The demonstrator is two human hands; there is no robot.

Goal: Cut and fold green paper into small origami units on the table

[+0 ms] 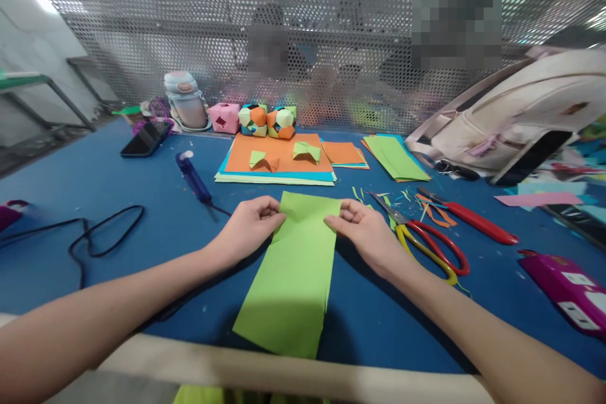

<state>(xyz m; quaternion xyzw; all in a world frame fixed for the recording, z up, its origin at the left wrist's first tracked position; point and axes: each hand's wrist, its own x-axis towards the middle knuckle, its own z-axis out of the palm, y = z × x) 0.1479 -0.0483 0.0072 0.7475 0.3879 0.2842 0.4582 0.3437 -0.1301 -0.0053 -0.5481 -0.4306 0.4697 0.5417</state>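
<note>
A long green paper strip (296,271) is held up in front of me, its near end reaching the table's front edge. My left hand (250,227) pinches its far left edge between thumb and fingers. On the opposite edge, my right hand (362,230) grips the paper the same way. Some edges along the right side look doubled, but I cannot tell whether it is folded or several sheets. Scissors (416,230) with red and yellow handles lie just right of my right hand. Left of the strip rests a blue glue gun (193,178).
Orange, blue and green sheets (279,150) lie behind my hands, with two small folded pieces on top. Paper cubes (253,120), a bottle (185,101) and a backpack (521,113) stand along the perforated screen (326,31). Red-handled pliers (478,221) and a purple power strip (565,290) are right.
</note>
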